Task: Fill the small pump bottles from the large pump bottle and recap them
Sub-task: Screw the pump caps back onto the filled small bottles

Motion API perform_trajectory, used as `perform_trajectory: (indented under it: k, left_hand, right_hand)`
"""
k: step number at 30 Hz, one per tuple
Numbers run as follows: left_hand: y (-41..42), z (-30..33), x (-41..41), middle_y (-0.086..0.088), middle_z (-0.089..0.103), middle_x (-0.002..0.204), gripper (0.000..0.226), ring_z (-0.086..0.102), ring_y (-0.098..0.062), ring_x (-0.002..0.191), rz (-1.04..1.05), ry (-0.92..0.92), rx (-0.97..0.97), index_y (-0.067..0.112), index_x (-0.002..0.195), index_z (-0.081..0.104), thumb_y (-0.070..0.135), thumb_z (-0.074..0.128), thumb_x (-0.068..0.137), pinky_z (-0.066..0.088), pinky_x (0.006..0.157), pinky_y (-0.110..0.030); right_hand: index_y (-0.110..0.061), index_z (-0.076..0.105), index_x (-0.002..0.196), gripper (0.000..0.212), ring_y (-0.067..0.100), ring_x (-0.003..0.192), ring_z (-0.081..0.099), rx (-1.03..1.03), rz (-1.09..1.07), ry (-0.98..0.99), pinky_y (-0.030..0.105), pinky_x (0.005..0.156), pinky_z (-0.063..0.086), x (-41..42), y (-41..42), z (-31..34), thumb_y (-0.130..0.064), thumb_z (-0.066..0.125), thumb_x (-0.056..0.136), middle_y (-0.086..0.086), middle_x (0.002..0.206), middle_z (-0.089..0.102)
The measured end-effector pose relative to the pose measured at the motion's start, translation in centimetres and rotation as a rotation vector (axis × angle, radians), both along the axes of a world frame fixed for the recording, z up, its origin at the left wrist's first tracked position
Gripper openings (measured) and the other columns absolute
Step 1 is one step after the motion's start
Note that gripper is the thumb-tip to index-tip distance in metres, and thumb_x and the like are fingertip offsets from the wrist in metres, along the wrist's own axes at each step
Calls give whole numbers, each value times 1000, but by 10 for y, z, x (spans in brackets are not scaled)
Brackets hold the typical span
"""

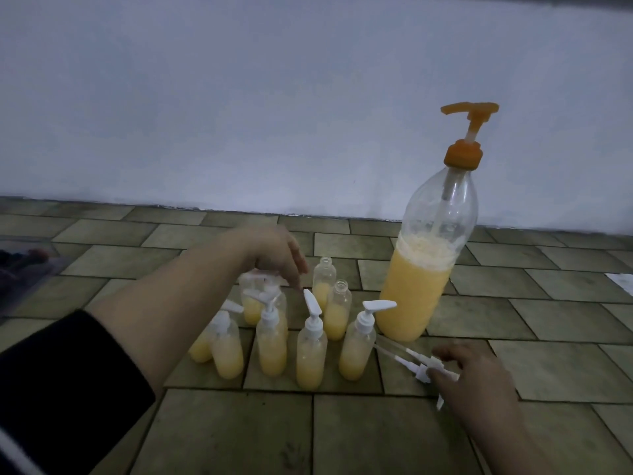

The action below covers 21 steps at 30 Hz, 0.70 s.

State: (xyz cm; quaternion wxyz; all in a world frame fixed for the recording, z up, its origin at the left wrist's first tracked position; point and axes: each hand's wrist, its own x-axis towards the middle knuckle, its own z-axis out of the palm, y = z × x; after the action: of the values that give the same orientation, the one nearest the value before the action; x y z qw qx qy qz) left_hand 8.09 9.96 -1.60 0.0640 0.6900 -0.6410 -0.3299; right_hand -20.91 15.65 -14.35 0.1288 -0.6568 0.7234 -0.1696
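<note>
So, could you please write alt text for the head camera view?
A cluster of small pump bottles of yellow liquid stands on a tiled floor beside a large orange-capped pump bottle. The left hand reaches over them; the right hand rests on loose white pumps. Two bottles are uncapped.

The large pump bottle (pixel 424 269), clear with an orange pump, is standing upright on the floor (pixel 342 430), half full of yellow liquid. Small pump bottles (pixel 310 351) are standing clustered beside it, two uncapped bottles (pixel 337 311) among them. Loose white pumps (pixel 416 359) are lying just beside the cluster.

The picture is dim and a little grainy. The wall (pixel 274 97) looks bluish and soft. The left hand (pixel 274 255) is blurry. Floor tiles (pixel 342 430) bend near the edges.
</note>
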Motion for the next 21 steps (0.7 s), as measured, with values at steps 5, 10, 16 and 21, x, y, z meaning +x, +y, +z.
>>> perform_trajectory:
  k: [5,10,16,21]
  left_hand:
    - [-21,20,0,-4,69,98,23,62,-11,84,113,141,-309,12,108,68,20,65,87,48,76,-22]
    - [-54,-3,-21,-4,55,131,57,53,-23,116,-130,-289,-157,15,131,51,23,73,80,46,96,-34]
    - [-72,-32,-28,-5,55,129,73,60,-22,105,-268,-352,44,25,136,45,18,80,72,54,90,-39]
    - [-71,-43,-29,-2,56,127,70,64,-14,83,-266,-267,5,18,135,45,19,79,75,55,73,-27]
  right_hand:
    - [-42,62,111,30,10,107,48,-30,53,267,30,87,36,6,-1,-15,-48,62,82,-16,114,57]
    - [-39,68,107,27,16,105,45,-110,58,366,35,86,31,12,1,-21,-45,63,81,-8,108,57]
    - [-44,56,120,32,10,112,35,-73,28,339,31,94,26,15,2,-23,-47,47,90,-13,115,45]
    - [-36,70,102,21,15,103,40,-123,-7,214,36,87,28,12,1,-29,-39,62,82,-10,98,47]
